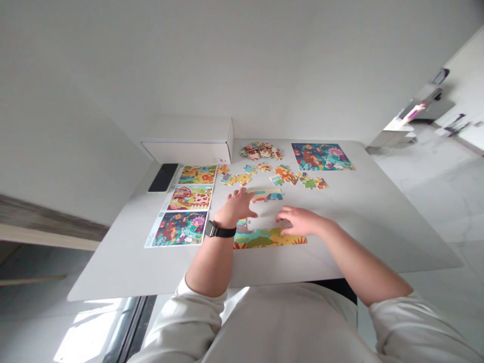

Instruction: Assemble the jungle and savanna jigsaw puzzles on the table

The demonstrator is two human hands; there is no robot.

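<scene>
My left hand [236, 207], with a black watch [220, 231] on its wrist, is spread with its fingertips at the left end of a small joined strip of jigsaw pieces [266, 195] showing an elephant. My right hand [298, 222] lies flat just above a partly joined jigsaw [264, 238] of orange and green, its fingers pointing left toward the strip. Neither hand visibly holds a piece. Several loose pieces [285, 174] are scattered beyond the strip, and a heap of pieces [260, 150] sits near the far edge.
A finished colourful jigsaw [321, 157] lies at the far right of the white table [340, 227]. Along the left side are several printed picture cards [179, 228], a black phone [163, 177] and a white box [188, 138].
</scene>
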